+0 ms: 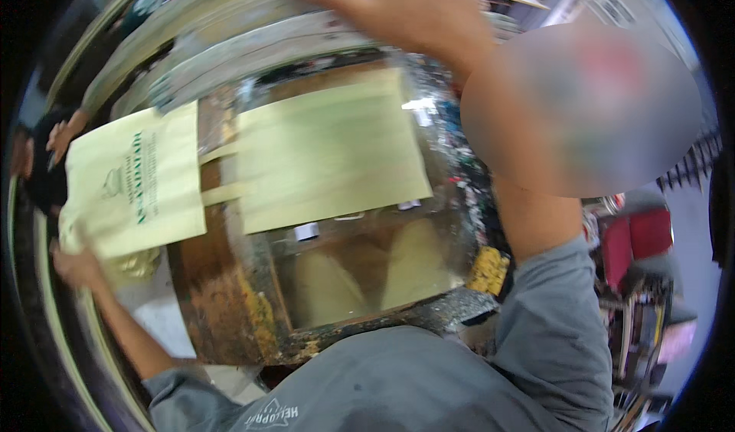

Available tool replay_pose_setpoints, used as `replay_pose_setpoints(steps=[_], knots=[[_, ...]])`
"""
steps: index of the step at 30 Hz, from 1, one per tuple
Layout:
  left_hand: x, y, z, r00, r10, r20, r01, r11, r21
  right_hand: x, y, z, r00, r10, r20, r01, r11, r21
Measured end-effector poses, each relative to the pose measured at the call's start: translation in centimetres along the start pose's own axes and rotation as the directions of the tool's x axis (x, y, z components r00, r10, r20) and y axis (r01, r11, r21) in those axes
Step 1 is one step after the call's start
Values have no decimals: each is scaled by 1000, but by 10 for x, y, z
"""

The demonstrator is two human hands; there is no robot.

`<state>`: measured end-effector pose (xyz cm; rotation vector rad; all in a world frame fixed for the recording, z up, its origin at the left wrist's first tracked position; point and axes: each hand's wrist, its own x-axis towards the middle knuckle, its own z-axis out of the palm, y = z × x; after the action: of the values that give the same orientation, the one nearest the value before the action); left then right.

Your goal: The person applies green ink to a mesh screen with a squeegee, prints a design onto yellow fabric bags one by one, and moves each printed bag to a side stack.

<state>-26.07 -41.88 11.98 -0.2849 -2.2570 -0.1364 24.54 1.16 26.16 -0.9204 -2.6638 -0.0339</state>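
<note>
Yellow bag (134, 183) — left hand (75, 267) grips, fingers hidden.

pale yellow bag (134, 183) with green print at left, plain one (333, 156) centre

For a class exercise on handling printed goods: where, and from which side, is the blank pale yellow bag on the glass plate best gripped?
Probably by the two handle straps at the blank bag's left edge, coming from the left: they jut free past the flat panel.
</note>
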Motion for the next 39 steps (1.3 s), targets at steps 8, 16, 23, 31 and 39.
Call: replay_pose_setpoints(steps=[8,16,23,31,39], knots=[[-341,296,-193,173,970,172,-247,212,-946,6,14,13,993,-29,-113,44,990,133],[-404,320,-185,293,941,167,-395,278,-876,-29,-5,1,977,-92,-193,103,993,49],[-340,303,-176,658,747,-102,-387,219,-896,-8,-4,12,998,27,-65,-25,999,29],[-262,243,-184,588,555,589,678,59,-732,-83,28,114,980,-193,40,195,980,-37],[-357,206,-130,723,566,396,103,478,-872,-162,1,158,955,-187,229,184,982,33]])
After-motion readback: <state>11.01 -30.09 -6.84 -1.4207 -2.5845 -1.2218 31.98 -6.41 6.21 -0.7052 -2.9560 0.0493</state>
